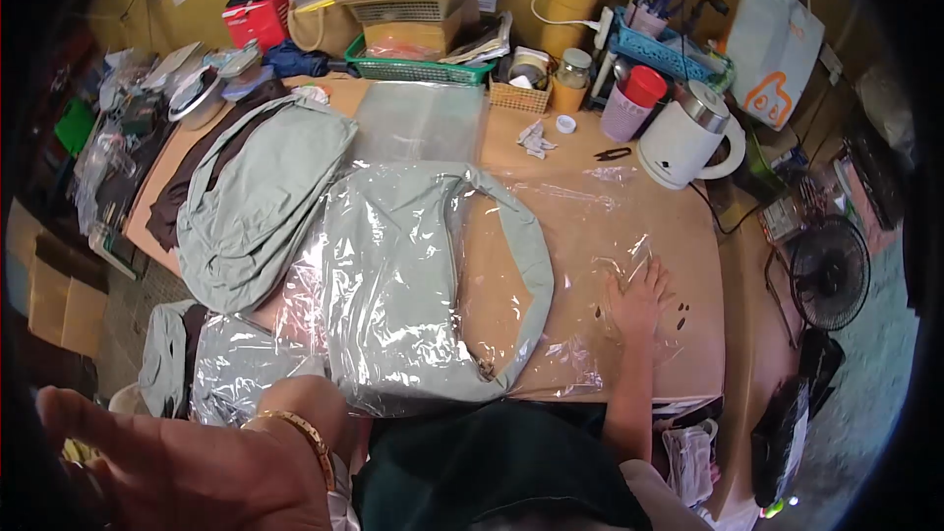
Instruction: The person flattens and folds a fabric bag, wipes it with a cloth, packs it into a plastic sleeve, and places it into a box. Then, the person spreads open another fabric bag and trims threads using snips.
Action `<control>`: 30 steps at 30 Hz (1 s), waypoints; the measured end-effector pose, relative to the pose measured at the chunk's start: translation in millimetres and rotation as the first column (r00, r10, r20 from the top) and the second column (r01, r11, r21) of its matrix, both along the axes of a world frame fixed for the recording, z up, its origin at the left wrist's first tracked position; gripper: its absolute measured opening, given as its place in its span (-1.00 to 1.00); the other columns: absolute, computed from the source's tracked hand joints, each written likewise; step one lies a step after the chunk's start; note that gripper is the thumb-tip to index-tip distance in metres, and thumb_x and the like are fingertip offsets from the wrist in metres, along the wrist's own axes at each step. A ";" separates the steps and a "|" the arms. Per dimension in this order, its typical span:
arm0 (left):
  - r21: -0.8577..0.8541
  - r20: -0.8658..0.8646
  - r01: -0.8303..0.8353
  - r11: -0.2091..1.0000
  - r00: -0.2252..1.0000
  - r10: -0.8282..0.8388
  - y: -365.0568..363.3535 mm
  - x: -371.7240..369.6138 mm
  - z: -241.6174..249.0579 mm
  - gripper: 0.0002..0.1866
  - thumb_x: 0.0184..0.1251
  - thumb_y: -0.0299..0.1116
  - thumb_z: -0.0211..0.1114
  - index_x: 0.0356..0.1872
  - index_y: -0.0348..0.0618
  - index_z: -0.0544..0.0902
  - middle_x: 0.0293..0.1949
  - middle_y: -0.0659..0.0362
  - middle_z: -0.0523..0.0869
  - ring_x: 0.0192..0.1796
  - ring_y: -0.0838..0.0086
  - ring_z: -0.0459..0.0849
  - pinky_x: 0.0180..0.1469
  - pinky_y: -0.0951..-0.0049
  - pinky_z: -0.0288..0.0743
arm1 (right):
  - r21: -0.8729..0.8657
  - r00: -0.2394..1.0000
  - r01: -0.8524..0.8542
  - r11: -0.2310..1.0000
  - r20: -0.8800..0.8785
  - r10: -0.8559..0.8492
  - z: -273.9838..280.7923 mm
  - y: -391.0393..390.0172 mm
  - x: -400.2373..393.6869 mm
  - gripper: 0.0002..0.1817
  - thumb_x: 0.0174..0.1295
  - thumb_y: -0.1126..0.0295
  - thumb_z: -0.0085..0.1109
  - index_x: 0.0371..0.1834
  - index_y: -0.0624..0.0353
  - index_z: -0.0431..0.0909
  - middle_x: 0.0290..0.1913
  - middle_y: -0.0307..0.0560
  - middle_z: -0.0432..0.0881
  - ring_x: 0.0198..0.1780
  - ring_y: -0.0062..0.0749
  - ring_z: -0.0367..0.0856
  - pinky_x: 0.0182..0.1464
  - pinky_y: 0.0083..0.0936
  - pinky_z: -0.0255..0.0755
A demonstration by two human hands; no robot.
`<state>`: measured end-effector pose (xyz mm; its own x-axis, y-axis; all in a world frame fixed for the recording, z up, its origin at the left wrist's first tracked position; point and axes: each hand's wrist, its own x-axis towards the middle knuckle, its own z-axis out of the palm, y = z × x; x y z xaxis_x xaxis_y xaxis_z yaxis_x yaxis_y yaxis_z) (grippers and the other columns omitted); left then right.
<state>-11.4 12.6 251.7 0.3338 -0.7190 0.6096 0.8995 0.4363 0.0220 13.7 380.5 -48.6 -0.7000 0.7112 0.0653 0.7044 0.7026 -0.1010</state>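
Observation:
A grey cloth bag with a long curved strap lies flat inside a clear plastic sleeve on the table. My right hand rests on the right part of this sleeve, fingers spread and palm down. Close to the camera at the lower left, my left hand is raised, with a gold bangle at the wrist. Its visible finger stretches out to the left, its other fingers are partly in shadow, and nothing shows in it. A pile of grey cloth bags lies left of the sleeve.
Flat clear plastic sleeves lie behind the bag. A white electric kettle, pink cup and small black snips stand or lie at the back right. A green tray carries boxes. A black fan is at right.

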 end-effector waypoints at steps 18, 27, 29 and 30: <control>-0.757 0.273 0.168 0.631 0.959 0.071 -58.1 12.5 -69.5 -0.59 0.40 -0.10 0.07 -0.06 -0.30 0.58 0.03 -0.17 0.57 0.09 0.01 0.51 0.25 -0.09 0.28 | 0.155 0.978 -0.121 0.981 -0.151 0.144 -15.8 32.6 10.5 -0.48 0.23 0.08 0.23 0.08 0.24 0.44 0.26 0.14 0.44 0.27 0.04 0.40 0.25 -0.03 0.29; 0.291 0.949 0.785 0.547 -0.163 -0.270 -58.3 -42.6 -242.2 -0.51 0.48 -0.30 0.21 0.35 -0.20 0.37 0.30 0.07 0.43 0.35 0.33 0.36 0.37 0.30 0.27 | -0.402 0.636 -0.684 0.608 -0.738 0.227 277.7 34.9 -132.4 -0.76 0.39 0.28 -0.03 -0.21 0.22 0.57 -0.23 0.00 0.65 -0.19 -0.24 0.59 -0.14 -0.23 0.45; 0.547 0.815 0.738 0.396 -0.360 -0.454 -33.5 -41.0 -251.8 -0.44 0.54 -0.18 0.14 0.44 -0.16 0.27 0.37 0.09 0.34 0.42 0.36 0.27 0.41 0.32 0.22 | -0.311 0.565 -0.734 0.604 -0.772 0.290 316.4 17.9 -176.2 -0.74 0.39 0.27 -0.03 -0.18 0.24 0.56 -0.21 0.03 0.65 -0.18 -0.20 0.59 -0.12 -0.21 0.45; 0.657 0.714 0.690 0.305 -0.439 -0.545 -18.1 -41.2 -253.7 -0.42 0.56 -0.13 0.12 0.46 -0.14 0.24 0.41 0.09 0.30 0.45 0.37 0.23 0.42 0.32 0.20 | -0.264 0.534 -0.748 0.609 -0.784 0.316 330.4 11.3 -189.4 -0.73 0.39 0.26 -0.03 -0.16 0.25 0.56 -0.21 0.05 0.65 -0.17 -0.17 0.59 -0.11 -0.20 0.45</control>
